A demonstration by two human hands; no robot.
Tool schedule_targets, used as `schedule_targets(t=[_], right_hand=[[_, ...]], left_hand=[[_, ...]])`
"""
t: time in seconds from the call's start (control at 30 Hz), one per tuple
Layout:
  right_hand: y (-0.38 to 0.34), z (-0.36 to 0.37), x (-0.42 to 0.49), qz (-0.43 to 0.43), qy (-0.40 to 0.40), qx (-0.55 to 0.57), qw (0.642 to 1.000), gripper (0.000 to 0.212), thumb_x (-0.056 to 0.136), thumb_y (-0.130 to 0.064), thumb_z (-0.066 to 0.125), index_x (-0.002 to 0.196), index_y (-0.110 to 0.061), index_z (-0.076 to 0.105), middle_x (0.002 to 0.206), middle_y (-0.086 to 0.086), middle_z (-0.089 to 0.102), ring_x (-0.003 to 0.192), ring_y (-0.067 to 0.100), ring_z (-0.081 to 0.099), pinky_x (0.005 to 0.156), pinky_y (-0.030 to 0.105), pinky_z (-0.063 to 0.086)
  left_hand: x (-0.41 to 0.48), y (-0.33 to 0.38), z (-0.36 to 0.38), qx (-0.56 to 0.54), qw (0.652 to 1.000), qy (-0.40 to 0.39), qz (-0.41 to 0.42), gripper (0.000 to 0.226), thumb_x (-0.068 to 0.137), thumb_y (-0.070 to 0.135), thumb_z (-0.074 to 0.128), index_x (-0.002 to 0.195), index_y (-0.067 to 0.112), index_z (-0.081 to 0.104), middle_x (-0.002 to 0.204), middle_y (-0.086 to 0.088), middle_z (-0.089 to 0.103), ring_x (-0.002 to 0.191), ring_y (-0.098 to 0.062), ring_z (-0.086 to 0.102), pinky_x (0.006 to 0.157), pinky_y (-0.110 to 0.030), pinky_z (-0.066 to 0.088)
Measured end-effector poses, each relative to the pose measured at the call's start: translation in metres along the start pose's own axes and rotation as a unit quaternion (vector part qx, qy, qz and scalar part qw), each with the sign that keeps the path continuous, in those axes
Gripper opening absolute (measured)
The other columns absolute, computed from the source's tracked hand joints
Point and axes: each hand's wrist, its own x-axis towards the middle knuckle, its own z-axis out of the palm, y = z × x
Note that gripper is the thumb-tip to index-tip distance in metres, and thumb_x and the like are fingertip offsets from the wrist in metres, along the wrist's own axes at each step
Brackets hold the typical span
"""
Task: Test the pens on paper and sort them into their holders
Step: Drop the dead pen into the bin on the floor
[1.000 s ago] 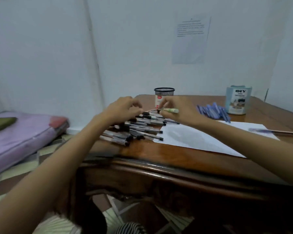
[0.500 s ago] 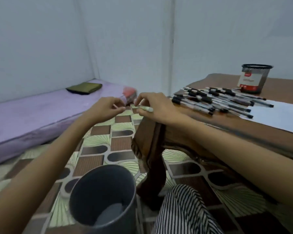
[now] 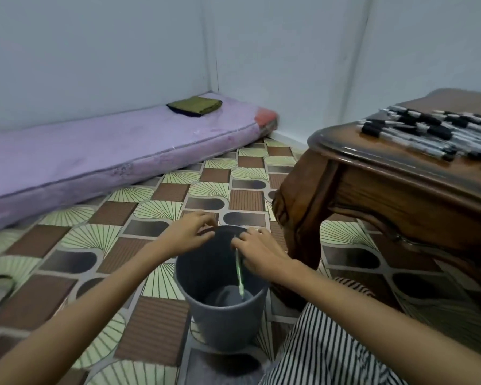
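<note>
A patterned floor (image 3: 156,207) is being taken up on its far left by a purple mattress (image 3: 117,143), on which a folded green cloth (image 3: 195,106) is lying, while the right of the scene is being filled by a dark wooden table (image 3: 400,190). A heap of pens (image 3: 433,134) is lying on the table top at the far right, cut off by the frame edge, so their number cannot be counted. A grey bin (image 3: 222,315) is standing on the floor near the table leg, just beside a striped trouser leg (image 3: 322,345) at the near right. Both hands are being held over the bin's far rim. A thin green pen (image 3: 239,273) is being pinched at its upper end by the closed fingertips of the right hand (image 3: 261,252), and its lower end is hanging down inside the bin. The left hand (image 3: 189,234) is being held loosely curled with its fingers close together; whether anything is held in it cannot be told. A pale rounded shape is showing at the bin's bottom, but what it is cannot be made out.
</note>
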Motion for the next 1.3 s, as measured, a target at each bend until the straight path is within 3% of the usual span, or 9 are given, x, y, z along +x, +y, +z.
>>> schedule_targets(t=[0.1, 0.27, 0.43, 0.53, 0.6, 0.7, 0.93, 1.2, 1.3], right_hand=[[0.004, 0.005, -0.002, -0.010, -0.033, -0.007, 0.999, 0.042, 0.090, -0.006, 0.048, 0.131, -0.016, 0.043, 0.124, 0.008, 0.049, 0.119, 0.026, 0.040, 0.094, 0.038, 0.032], [0.014, -0.011, -0.002, -0.005, -0.016, 0.001, 1.000, 0.038, 0.091, -0.011, 0.046, 0.129, -0.016, 0.047, 0.127, 0.006, 0.051, 0.118, 0.025, 0.042, 0.095, 0.037, 0.032], [0.034, -0.082, -0.005, 0.001, 0.083, -0.035, 0.996, 0.036, 0.093, -0.023, 0.046, 0.129, -0.018, 0.047, 0.127, 0.003, 0.051, 0.119, 0.022, 0.042, 0.097, 0.037, 0.035], [0.064, -0.135, -0.011, 0.037, 0.163, -0.063, 0.984, 0.033, 0.092, -0.022, 0.046, 0.125, -0.022, 0.052, 0.124, 0.000, 0.054, 0.118, 0.021, 0.044, 0.092, 0.035, 0.035], [0.087, -0.167, -0.022, 0.074, 0.198, -0.065, 0.975, 0.032, 0.092, -0.022, 0.046, 0.123, -0.023, 0.054, 0.121, 0.000, 0.056, 0.117, 0.021, 0.044, 0.089, 0.034, 0.035], [0.123, -0.204, -0.053, 0.128, 0.216, -0.068, 0.965, 0.031, 0.092, -0.022, 0.047, 0.122, -0.023, 0.056, 0.120, 0.002, 0.057, 0.117, 0.022, 0.044, 0.090, 0.036, 0.036], [0.208, -0.240, -0.172, 0.305, 0.179, -0.102, 0.930, 0.029, 0.092, -0.023, 0.051, 0.120, -0.022, 0.058, 0.116, 0.004, 0.059, 0.115, 0.023, 0.047, 0.092, 0.039, 0.040], [0.264, -0.233, -0.333, 0.489, 0.130, -0.035, 0.862, 0.027, 0.084, -0.011, 0.058, 0.109, -0.019, 0.065, 0.104, 0.000, 0.066, 0.101, 0.021, 0.059, 0.080, 0.033, 0.050], [0.276, -0.232, -0.391, 0.532, 0.090, -0.020, 0.842, 0.023, 0.087, -0.012, 0.058, 0.108, -0.013, 0.066, 0.107, 0.003, 0.066, 0.096, 0.020, 0.059, 0.075, 0.024, 0.046]], left_hand=[[0.001, -0.004, 0.001, 0.004, 1.000, -0.004, 0.003, 0.023, 0.091, 0.024, 0.056, 0.110, 0.013, 0.062, 0.113, -0.003, 0.058, 0.100, -0.014, 0.054, 0.088, -0.025, 0.042], [0.010, 0.000, -0.005, 0.004, 1.000, -0.005, 0.009, 0.026, 0.091, 0.026, 0.055, 0.112, 0.013, 0.062, 0.113, -0.004, 0.059, 0.102, -0.016, 0.056, 0.089, -0.029, 0.043], [0.039, 0.016, -0.043, 0.008, 0.999, 0.023, 0.043, 0.025, 0.090, 0.023, 0.058, 0.111, 0.010, 0.063, 0.110, -0.004, 0.060, 0.098, -0.016, 0.058, 0.086, -0.028, 0.045], [0.066, 0.039, -0.076, 0.004, 0.995, 0.072, 0.070, 0.023, 0.090, 0.021, 0.058, 0.110, 0.010, 0.063, 0.107, 0.002, 0.060, 0.093, -0.013, 0.057, 0.077, -0.018, 0.041], [0.087, 0.061, -0.096, 0.000, 0.989, 0.114, 0.099, 0.022, 0.090, 0.019, 0.058, 0.108, 0.008, 0.064, 0.105, -0.002, 0.062, 0.091, -0.015, 0.059, 0.075, -0.021, 0.041], [0.120, 0.108, -0.115, 0.002, 0.975, 0.155, 0.159, 0.018, 0.089, 0.016, 0.059, 0.104, 0.006, 0.066, 0.102, -0.009, 0.063, 0.089, -0.021, 0.061, 0.072, -0.026, 0.040], [0.194, 0.259, -0.119, -0.055, 0.926, 0.190, 0.321, 0.020, 0.091, 0.025, 0.053, 0.101, 0.013, 0.066, 0.101, -0.004, 0.063, 0.089, -0.016, 0.061, 0.076, -0.035, 0.049], [0.227, 0.449, -0.066, -0.083, 0.873, 0.104, 0.469, 0.019, 0.092, 0.019, 0.052, 0.104, 0.011, 0.065, 0.102, -0.004, 0.060, 0.088, -0.018, 0.057, 0.076, -0.030, 0.046], [0.218, 0.504, -0.045, -0.080, 0.855, 0.038, 0.510, 0.025, 0.094, 0.022, 0.051, 0.113, 0.011, 0.061, 0.109, -0.004, 0.057, 0.093, -0.017, 0.055, 0.080, -0.030, 0.046]])
